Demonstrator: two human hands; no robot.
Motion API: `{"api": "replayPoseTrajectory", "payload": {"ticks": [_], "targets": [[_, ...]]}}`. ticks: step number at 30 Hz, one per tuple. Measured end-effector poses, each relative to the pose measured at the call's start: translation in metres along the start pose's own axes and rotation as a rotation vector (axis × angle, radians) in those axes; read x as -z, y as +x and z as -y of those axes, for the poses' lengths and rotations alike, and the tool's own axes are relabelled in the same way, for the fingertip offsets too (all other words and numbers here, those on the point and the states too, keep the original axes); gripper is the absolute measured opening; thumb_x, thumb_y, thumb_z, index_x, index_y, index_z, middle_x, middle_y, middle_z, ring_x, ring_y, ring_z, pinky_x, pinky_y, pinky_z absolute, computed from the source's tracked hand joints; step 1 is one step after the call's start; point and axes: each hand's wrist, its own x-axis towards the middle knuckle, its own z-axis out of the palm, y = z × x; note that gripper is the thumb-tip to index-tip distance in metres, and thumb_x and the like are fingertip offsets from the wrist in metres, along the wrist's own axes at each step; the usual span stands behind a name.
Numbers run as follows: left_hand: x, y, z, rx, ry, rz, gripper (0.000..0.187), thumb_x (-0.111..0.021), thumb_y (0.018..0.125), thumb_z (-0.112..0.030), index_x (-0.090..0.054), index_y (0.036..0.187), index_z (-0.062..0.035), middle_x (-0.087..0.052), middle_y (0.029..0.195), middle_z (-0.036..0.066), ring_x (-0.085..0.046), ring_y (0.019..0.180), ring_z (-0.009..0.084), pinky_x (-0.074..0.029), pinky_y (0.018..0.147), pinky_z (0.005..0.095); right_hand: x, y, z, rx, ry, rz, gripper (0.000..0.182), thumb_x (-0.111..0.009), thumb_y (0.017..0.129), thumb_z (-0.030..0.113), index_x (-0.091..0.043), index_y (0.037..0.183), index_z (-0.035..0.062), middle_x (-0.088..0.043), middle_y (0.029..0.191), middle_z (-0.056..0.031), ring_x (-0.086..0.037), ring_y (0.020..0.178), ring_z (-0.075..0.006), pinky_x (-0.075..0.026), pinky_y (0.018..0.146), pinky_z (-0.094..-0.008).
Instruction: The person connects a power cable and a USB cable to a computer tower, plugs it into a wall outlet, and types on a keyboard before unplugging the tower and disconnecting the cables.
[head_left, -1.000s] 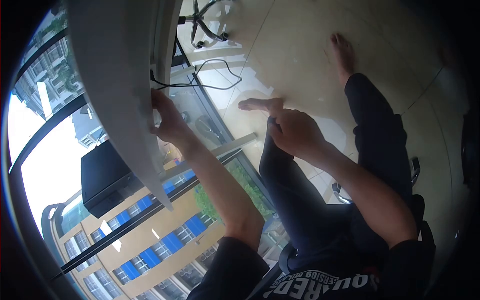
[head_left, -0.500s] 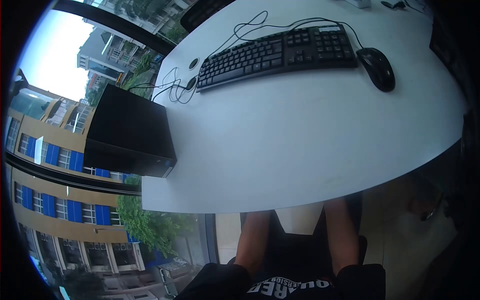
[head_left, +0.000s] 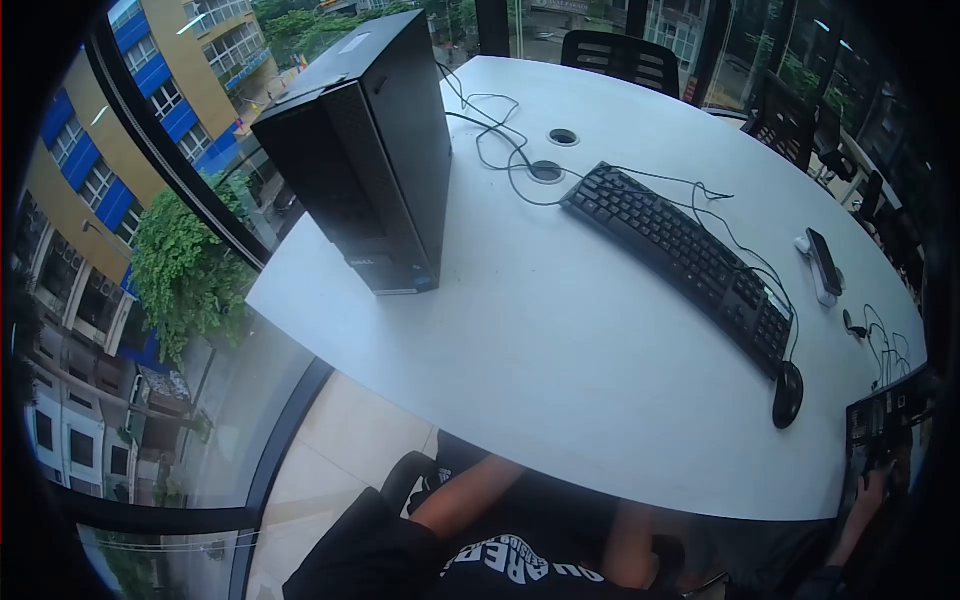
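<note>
White table (head_left: 560, 350), bearing tower (head_left: 410, 150) and keyboard (head_left: 685, 265), hides both hands; I cannot tell their grip.

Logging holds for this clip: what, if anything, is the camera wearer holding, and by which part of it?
It cannot be told: left forearm and right forearm run under the white table, which hides both hands.

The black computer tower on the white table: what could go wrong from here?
The black computer tower stands near the edge of the white table, so a knock might tip it off. Thin black cables lie loosely looped beside it; one could get snagged. The wearer's hands are hidden below the table; raised quickly, they might bump it.
</note>
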Motion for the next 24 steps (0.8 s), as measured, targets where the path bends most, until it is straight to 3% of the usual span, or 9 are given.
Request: {"api": "replayPoseTrajectory", "payload": {"ticks": [4,8,9,11,13,19,21,23,24], "targets": [[-0.048,0.010,-0.066,-0.128,0.053,0.259,0.055,-0.064,0.104,-0.032,-0.054,0.147,-0.0001,-0.065,0.139,0.022,-0.062,0.127,0.0357,-0.049,0.110,0.0435,0.016,0.001,0.020,0.120,-0.215,-0.094,0.049,-0.062,0.102,0.036,-0.060,0.133,-0.0020,-0.070,0.125,-0.0206,-0.070,0.110,-0.0320,-0.055,0.097,-0.0445],[-0.006,-0.072,-0.061,-0.175,0.408,0.659,0.055,-0.064,0.104,-0.031,-0.053,0.149,0.0003,-0.065,0.139,0.023,-0.063,0.127,0.0360,-0.050,0.110,0.0418,-0.060,-0.098,0.087,0.272,-0.061,0.108,0.051,-0.062,0.103,0.037,-0.059,0.135,-0.0025,-0.069,0.126,-0.0215,-0.069,0.112,-0.0334,-0.054,0.099,-0.0454],[0.011,-0.106,-0.047,-0.512,0.496,0.724,0.057,-0.062,0.106,-0.036,-0.052,0.151,-0.0027,-0.069,0.133,0.022,-0.067,0.122,0.0369,-0.054,0.104,0.0412,-0.083,-0.127,0.099,0.286,-0.023,0.202,0.051,-0.062,0.103,0.037,-0.058,0.136,-0.0026,-0.069,0.127,-0.0217,-0.069,0.113,-0.0337,-0.054,0.099,-0.0456],[0.059,-0.138,-0.083,-0.367,0.498,1.048,0.058,-0.055,0.109,-0.044,-0.055,0.148,-0.0004,-0.069,0.131,0.026,-0.067,0.119,0.0413,-0.053,0.103,0.0449,-0.128,-0.190,0.113,0.320,-0.007,0.428,0.052,-0.061,0.103,0.037,-0.058,0.137,-0.0028,-0.069,0.127,-0.0221,-0.068,0.114,-0.0343,-0.054,0.100,-0.0461],[0.096,-0.149,-0.152,-0.253,0.364,1.154,0.056,-0.064,0.106,-0.040,-0.058,0.149,-0.0055,-0.074,0.127,0.016,-0.072,0.113,0.0337,-0.055,0.101,0.0416,-0.162,-0.246,0.112,0.354,-0.019,0.618,0.053,-0.061,0.103,0.037,-0.057,0.138,-0.0031,-0.068,0.128,-0.0226,-0.068,0.115,-0.0350,-0.054,0.100,-0.0465],[0.104,-0.076,-0.263,-0.882,0.424,0.297,0.039,-0.075,0.099,-0.032,-0.070,0.126,-0.0036,-0.075,0.118,0.015,-0.072,0.109,0.0321,-0.056,0.095,0.0417,-0.174,-0.322,0.101,0.716,0.132,0.742,0.056,-0.060,0.104,0.039,-0.056,0.140,-0.0038,-0.067,0.130,-0.0239,-0.067,0.119,-0.0370,-0.053,0.103,-0.0478],[0.082,-0.008,-0.277,-1.035,0.560,0.041,0.044,-0.074,0.099,-0.033,-0.067,0.127,-0.0006,-0.070,0.125,0.019,-0.066,0.117,0.0350,-0.052,0.101,0.0435,-0.141,-0.316,0.135,0.706,0.127,1.048,0.057,-0.060,0.104,0.039,-0.055,0.141,-0.0040,-0.067,0.131,-0.0243,-0.066,0.120,-0.0377,-0.052,0.103,-0.0482],[0.065,0.062,-0.290,-1.061,0.664,-0.164,0.051,-0.074,0.099,-0.036,-0.063,0.131,0.0020,-0.065,0.131,0.020,-0.061,0.122,0.0368,-0.049,0.104,0.0449,-0.084,-0.293,0.200,0.442,-0.088,1.626,0.060,-0.059,0.106,0.039,-0.050,0.149,-0.0012,-0.057,0.147,-0.0263,-0.056,0.136,-0.0400,-0.047,0.113,-0.0488],[0.058,0.084,-0.295,-0.958,0.683,-0.247,0.051,-0.071,0.100,-0.038,-0.063,0.129,0.0034,-0.065,0.129,0.021,-0.062,0.120,0.0379,-0.050,0.102,0.0445,-0.069,-0.298,0.196,0.560,0.110,1.610,0.057,-0.057,0.108,0.039,-0.051,0.149,-0.0006,-0.055,0.150,-0.0252,-0.053,0.140,-0.0387,-0.046,0.115,-0.0475]]}}
